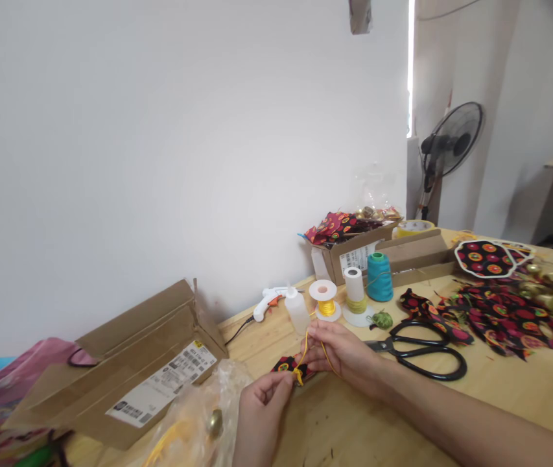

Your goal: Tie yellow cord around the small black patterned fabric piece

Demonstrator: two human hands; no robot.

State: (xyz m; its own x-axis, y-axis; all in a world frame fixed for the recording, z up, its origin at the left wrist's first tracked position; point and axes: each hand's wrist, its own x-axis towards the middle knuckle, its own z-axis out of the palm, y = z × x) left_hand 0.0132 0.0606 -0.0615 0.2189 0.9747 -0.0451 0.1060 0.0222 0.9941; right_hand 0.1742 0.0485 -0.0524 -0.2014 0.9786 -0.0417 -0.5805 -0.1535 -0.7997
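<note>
Both hands pinch a yellow cord (305,353) looped at a fabric piece (286,364), lower centre. The left hand (261,405) grips its knotted end and the right hand (341,350) holds the loop; the tie looks unfinished.

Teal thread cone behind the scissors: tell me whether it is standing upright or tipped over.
Upright. The teal thread cone stands on its wide base on the table, narrow top pointing up, beside the white spool.

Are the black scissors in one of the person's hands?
No, the black scissors lie on the wooden table, while both hands pinch yellow cord.
</note>
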